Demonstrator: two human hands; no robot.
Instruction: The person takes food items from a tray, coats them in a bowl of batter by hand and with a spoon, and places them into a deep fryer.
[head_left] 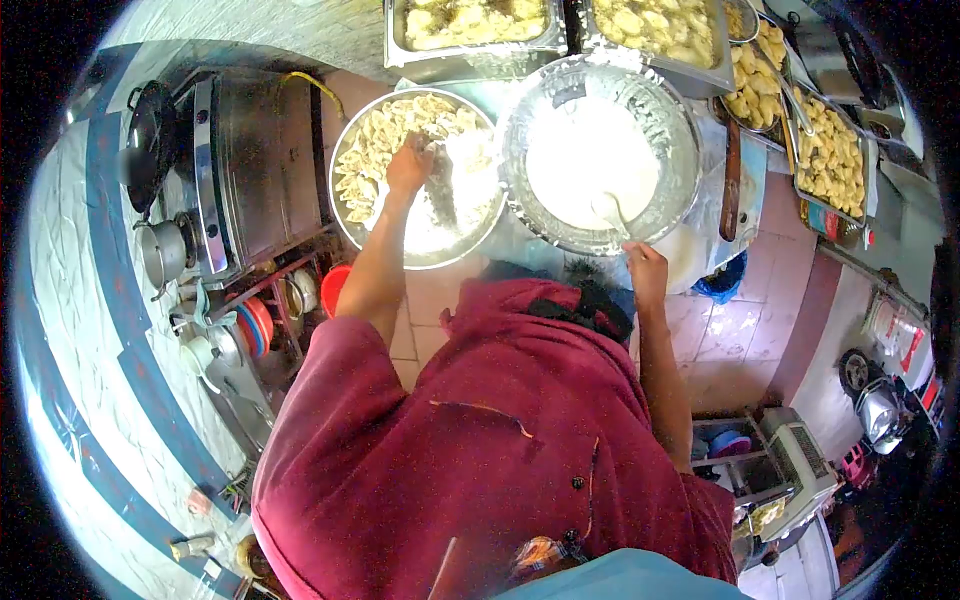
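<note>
My left hand (408,168) is over a round metal bowl (345,222) of pale dough-like pieces (362,165) and white powder (465,190). Its fingers are bunched together, and what they hold is too small to make out. A second, larger bowl (690,160) stands to the right, with thick white batter (585,160) inside and splashes on its wall. At this bowl's near rim, my right hand (647,266) pinches the handle of a spoon (612,212), whose head lies in the batter.
Two rectangular metal trays (480,66) (690,75) of yellowish pieces in liquid stand behind the bowls. Further right are a pan (757,95) and a tray (865,190) of golden pieces, beside a long wooden handle (731,185). A metal appliance (265,170) stands left.
</note>
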